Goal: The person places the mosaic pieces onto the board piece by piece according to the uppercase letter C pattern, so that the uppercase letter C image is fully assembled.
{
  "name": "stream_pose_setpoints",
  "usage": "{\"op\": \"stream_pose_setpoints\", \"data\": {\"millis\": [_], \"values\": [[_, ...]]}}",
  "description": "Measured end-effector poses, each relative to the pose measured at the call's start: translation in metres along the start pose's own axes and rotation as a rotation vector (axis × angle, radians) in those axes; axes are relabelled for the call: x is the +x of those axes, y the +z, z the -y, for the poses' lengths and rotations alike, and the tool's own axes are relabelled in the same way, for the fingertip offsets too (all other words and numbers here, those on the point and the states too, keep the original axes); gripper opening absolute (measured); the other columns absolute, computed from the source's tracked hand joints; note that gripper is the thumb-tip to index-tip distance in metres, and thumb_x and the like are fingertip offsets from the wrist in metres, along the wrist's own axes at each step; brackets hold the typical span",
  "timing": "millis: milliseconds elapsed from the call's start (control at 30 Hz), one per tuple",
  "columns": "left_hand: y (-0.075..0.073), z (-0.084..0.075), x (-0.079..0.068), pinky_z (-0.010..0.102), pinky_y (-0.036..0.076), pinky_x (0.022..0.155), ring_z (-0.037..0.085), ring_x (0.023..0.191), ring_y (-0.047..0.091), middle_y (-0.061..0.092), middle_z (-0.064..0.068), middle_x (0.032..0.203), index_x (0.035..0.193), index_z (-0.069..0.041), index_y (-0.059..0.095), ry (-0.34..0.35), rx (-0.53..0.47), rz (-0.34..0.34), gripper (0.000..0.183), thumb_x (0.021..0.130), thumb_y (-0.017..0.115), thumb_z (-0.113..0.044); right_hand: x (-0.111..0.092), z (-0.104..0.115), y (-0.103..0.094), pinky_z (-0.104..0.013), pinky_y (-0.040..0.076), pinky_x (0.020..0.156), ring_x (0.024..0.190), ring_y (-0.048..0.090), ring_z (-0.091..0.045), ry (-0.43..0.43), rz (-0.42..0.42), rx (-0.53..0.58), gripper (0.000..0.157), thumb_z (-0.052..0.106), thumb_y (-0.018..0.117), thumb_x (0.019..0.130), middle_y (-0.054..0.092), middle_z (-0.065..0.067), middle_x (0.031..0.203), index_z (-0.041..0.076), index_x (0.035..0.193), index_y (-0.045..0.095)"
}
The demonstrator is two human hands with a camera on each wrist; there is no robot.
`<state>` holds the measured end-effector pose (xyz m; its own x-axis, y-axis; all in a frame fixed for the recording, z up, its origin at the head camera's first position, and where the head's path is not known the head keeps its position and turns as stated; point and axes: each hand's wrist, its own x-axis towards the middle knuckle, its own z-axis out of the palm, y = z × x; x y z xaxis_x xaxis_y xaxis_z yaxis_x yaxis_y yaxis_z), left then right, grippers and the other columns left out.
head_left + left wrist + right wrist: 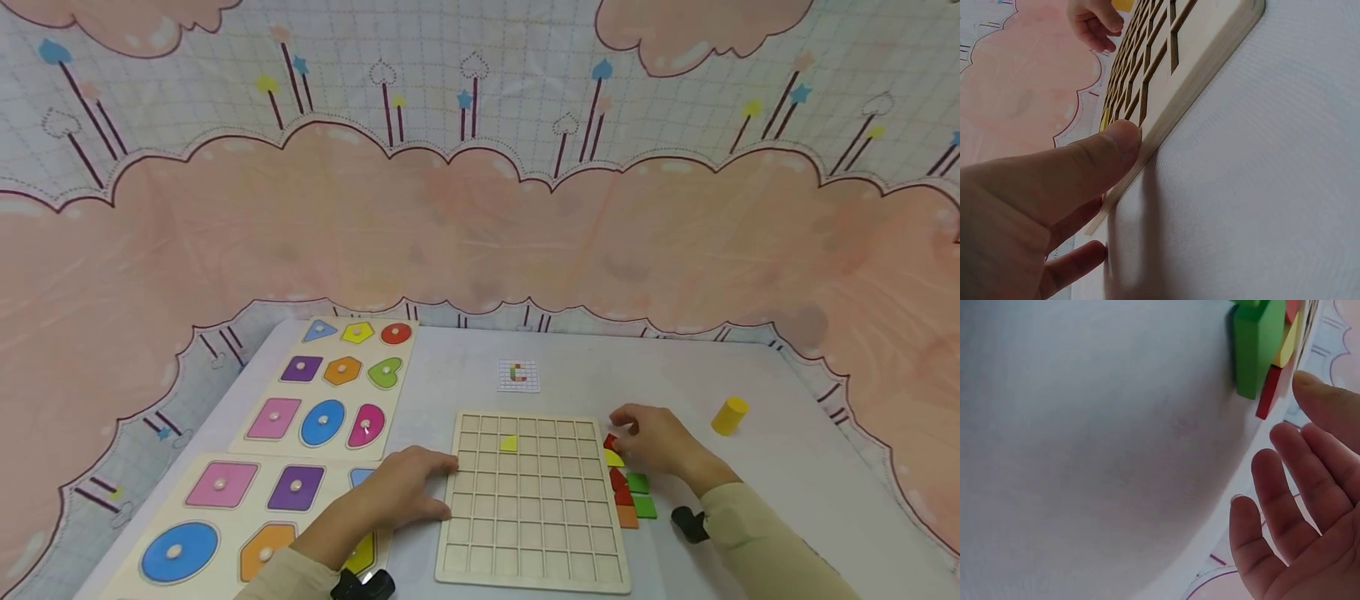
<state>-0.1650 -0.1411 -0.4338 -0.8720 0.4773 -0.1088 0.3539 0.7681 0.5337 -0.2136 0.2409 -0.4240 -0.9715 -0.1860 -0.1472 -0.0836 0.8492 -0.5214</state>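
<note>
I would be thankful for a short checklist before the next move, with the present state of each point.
1. Board touched by one hand: ok; the left hand touches the left edge of the grid board.
2. Right hand near loose pieces: ok; the right hand is beside the board, close to the coloured pieces.
3. Right hand free: ok; the right wrist view shows no piece in it.
4. Printed card uncovered: ok; the printed card lies beyond the board.
5. Yellow square seated flat in its cell: cannot tell; the yellow square appears small.
</note>
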Motion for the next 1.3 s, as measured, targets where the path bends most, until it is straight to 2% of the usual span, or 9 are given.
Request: {"op": "stream_pose_setpoints", "data": {"millis": [267,533,700,1100,1300], "values": [[0.0006,-0.0002,-0.0001,0.056,0.043,0.104,0.034,0.123,0.055,0.067,0.006,0.125,0.128,-0.01,0.068,0.0,-0.003,-0.002,0.06,0.074,0.089,-0.029,0.0015,-0.0053,0.0029,-0.047,0.055,0.087,0.1,0.059,-0.025,0.015,0.022,0.003,0.039,0.014,0.075,0.087,0.066,-0.008,0.115,0.004,0.123,0.065],[0.001,0.0005,0.0003,0.055,0.043,0.103,0.034,0.122,0.055,0.067,0.006,0.125,0.128,-0.01,0.068,-0.002,0.003,-0.004,0.061,0.074,0.089,-0.029,0.0003,-0.0076,0.0025,-0.044,0.056,0.082,0.092,0.059,-0.023,-0.037,-0.016,-0.023,0.027,0.011,0.072,0.088,0.067,-0.004,0.101,0.004,0.113,0.067],[0.0005,0.0002,0.0007,0.055,0.043,0.103,0.033,0.122,0.055,0.067,0.006,0.125,0.128,-0.01,0.068,-0.003,0.004,0.001,0.06,0.074,0.089,-0.028,0.0006,-0.0082,0.0037,-0.045,0.055,0.084,0.092,0.058,-0.023,-0.011,0.006,-0.026,0.029,0.012,0.074,0.087,0.066,-0.003,0.1,0.005,0.114,0.067],[0.0004,-0.0001,0.0004,0.055,0.044,0.103,0.033,0.121,0.055,0.067,0.005,0.124,0.128,-0.01,0.068,0.002,0.001,-0.002,0.06,0.075,0.089,-0.028,-0.0016,-0.0059,0.0023,-0.045,0.055,0.084,0.092,0.058,-0.023,-0.022,0.0,-0.033,0.029,0.009,0.071,0.086,0.066,-0.004,0.1,0.003,0.114,0.067],[0.0017,0.0003,0.0004,0.055,0.043,0.103,0.032,0.122,0.055,0.067,0.004,0.124,0.128,-0.011,0.068,0.001,0.002,-0.004,0.06,0.075,0.089,-0.029,-0.0004,-0.0043,0.0027,-0.045,0.054,0.085,0.089,0.056,-0.023,-0.024,0.013,-0.082,0.03,0.009,0.068,0.087,0.066,-0.005,0.1,0.002,0.116,0.066]]}}
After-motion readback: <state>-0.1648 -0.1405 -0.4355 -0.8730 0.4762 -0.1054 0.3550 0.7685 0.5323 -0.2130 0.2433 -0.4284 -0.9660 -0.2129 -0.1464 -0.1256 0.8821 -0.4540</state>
